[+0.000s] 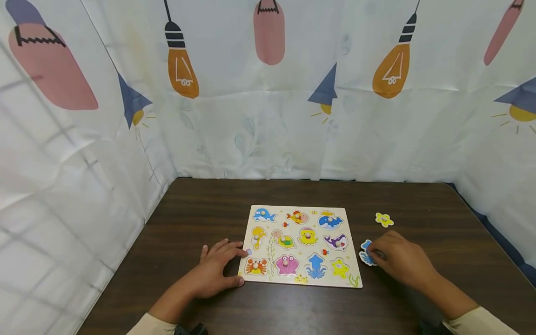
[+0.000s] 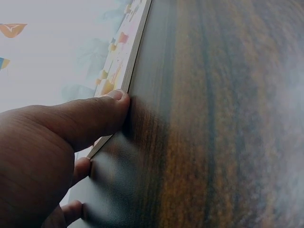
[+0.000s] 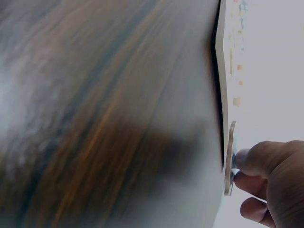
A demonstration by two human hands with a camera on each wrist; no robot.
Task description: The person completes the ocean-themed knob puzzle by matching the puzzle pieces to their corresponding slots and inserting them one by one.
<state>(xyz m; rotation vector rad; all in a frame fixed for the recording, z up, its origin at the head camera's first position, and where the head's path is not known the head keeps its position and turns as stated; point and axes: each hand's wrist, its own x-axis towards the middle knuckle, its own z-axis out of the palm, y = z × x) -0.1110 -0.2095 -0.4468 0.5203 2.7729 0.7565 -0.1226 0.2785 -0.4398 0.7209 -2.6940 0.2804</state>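
Note:
A pale wooden puzzle board (image 1: 301,291) with sea-animal pictures lies flat on the table. My left hand (image 1: 215,272) rests at its lower left corner, fingers spread; in the left wrist view the thumb (image 2: 111,107) touches the board's edge. Just right of the board, my right hand (image 1: 398,258) pinches a blue puzzle piece (image 1: 365,256) with a pale border, partly hidden by the fingers. Seen edge-on in the right wrist view, that thin piece (image 3: 229,164) stands close beside the board. Beyond the right hand lies a yellow star piece (image 1: 384,219).
The dark wood-grain table (image 1: 205,204) extends around the board. A white patterned curtain (image 1: 234,135) hangs behind the table and along both sides. A dark object (image 1: 198,329) shows by the left wrist at the bottom of the head view.

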